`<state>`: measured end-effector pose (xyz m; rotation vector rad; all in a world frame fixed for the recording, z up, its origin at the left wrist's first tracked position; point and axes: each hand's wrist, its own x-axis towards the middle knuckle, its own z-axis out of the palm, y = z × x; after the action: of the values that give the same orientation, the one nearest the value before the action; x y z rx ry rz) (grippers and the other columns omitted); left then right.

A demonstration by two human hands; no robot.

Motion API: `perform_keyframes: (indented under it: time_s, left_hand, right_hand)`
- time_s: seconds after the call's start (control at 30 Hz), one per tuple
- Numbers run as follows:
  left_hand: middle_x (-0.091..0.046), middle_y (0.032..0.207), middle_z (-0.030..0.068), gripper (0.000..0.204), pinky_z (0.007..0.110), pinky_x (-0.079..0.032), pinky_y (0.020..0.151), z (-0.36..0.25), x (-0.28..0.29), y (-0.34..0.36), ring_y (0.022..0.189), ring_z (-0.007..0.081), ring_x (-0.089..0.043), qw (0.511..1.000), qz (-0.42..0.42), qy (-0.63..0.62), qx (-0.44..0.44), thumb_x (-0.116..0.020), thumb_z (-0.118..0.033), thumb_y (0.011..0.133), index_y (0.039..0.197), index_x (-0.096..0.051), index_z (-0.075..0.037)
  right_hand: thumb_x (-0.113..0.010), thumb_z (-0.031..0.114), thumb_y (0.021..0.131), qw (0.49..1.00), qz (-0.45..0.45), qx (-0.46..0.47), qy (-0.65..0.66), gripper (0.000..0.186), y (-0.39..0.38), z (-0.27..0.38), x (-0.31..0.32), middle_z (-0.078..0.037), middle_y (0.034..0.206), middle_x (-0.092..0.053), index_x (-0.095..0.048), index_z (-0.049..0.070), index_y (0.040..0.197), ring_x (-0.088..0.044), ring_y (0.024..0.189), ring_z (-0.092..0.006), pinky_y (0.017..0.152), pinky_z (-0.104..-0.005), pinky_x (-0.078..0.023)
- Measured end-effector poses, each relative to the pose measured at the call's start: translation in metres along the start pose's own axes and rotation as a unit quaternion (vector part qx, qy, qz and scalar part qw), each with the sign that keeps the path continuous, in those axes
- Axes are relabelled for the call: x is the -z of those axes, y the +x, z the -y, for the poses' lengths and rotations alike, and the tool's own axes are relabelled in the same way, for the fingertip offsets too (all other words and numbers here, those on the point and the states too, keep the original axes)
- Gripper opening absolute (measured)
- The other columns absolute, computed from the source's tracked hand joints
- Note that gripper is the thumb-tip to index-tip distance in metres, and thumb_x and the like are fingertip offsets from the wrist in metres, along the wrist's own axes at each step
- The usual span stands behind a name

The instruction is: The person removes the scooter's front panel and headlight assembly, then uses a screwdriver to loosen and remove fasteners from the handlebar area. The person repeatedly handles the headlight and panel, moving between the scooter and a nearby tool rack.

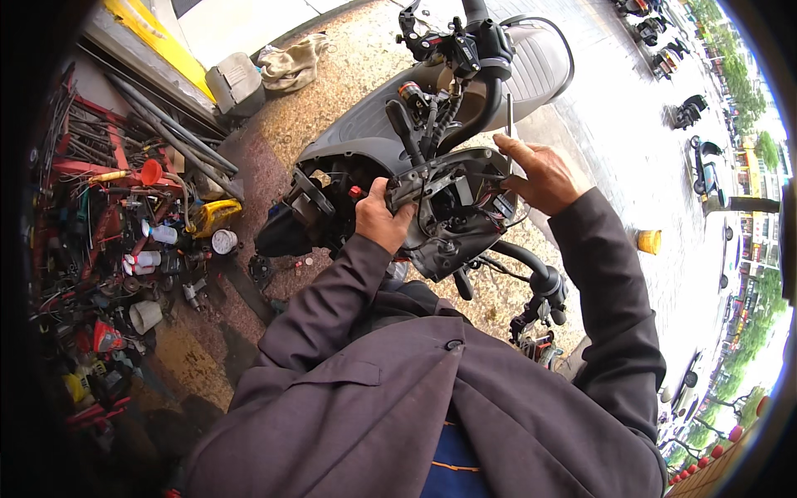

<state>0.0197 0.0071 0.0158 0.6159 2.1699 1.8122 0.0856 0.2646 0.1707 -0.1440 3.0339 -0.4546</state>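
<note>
The scooter's dark front section (452,241) lies before me with its cover off, showing wires and brackets. My left hand (383,217) is closed on a grey metal bracket (407,189) at its left side, thumb uppermost. At the right side, my right hand (548,176) pinches a slim metal rod-like tool (510,112) between finger and thumb. The tool stands upright in the picture; its lower end is hidden by the fingers. Loose wires and a connector (502,206) sit just below that hand. Beyond both hands rise the handlebar (490,104) and the grey seat (535,58).
On the left, a red rack (108,141) and a heap of tools and parts crowd the floor, with a yellow container (217,217) among them. A cloth (292,62) lies at the far left. Rightward stands a yellow bucket (649,241); scooters (704,166) are parked beyond.
</note>
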Motion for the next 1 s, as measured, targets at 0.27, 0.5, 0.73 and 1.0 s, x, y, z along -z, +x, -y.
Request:
perform_keyframes:
  time_s: [0.27,0.5,0.73,1.0]
  left_hand:
    - [-0.072,0.09,0.0123,0.045,0.034,-0.055,0.074,-0.003,-0.001,0.005,0.081,0.0254,-0.072,0.996,-0.035,0.038,-0.067,-0.077,-0.005,0.074,0.112,-0.053,-0.003]
    - [-0.072,0.089,0.0129,0.048,0.035,-0.056,0.072,-0.004,0.0,0.005,0.08,0.0284,-0.073,0.993,-0.037,0.056,-0.098,-0.076,-0.006,0.074,0.113,-0.048,-0.005]
    - [-0.072,0.088,0.0157,0.042,0.036,-0.056,0.07,-0.004,-0.001,0.001,0.079,0.03,-0.073,0.997,-0.019,0.056,-0.051,-0.074,-0.006,0.078,0.109,-0.046,-0.004]
    - [-0.071,0.092,0.0143,0.055,0.037,-0.056,0.075,-0.002,-0.006,0.002,0.08,0.0295,-0.072,0.992,-0.06,0.063,-0.093,-0.076,-0.007,0.073,0.119,-0.046,-0.005]
  right_hand:
    - [-0.071,0.021,0.082,0.991,0.043,0.025,-0.121,0.019,0.0,0.003,0.006,-0.011,0.081,-0.062,-0.066,0.008,0.094,-0.065,0.082,-0.0317,0.069,-0.0426,-0.054]
    - [-0.071,0.024,0.081,0.978,-0.015,0.072,-0.197,0.016,0.004,0.009,0.002,-0.006,0.087,-0.058,-0.067,0.009,0.077,-0.06,0.091,-0.0247,0.072,-0.0375,-0.053]
    - [-0.067,0.024,0.092,0.964,-0.053,-0.221,0.141,0.025,-0.004,0.017,-0.029,-0.019,0.07,-0.06,-0.066,0.001,0.082,-0.062,0.068,-0.036,0.064,-0.0434,-0.048]
    - [-0.066,0.022,0.093,0.935,-0.139,-0.212,0.25,0.02,-0.01,0.024,-0.045,-0.016,0.071,-0.062,-0.066,0.002,0.087,-0.061,0.066,-0.0254,0.065,-0.0377,-0.048]
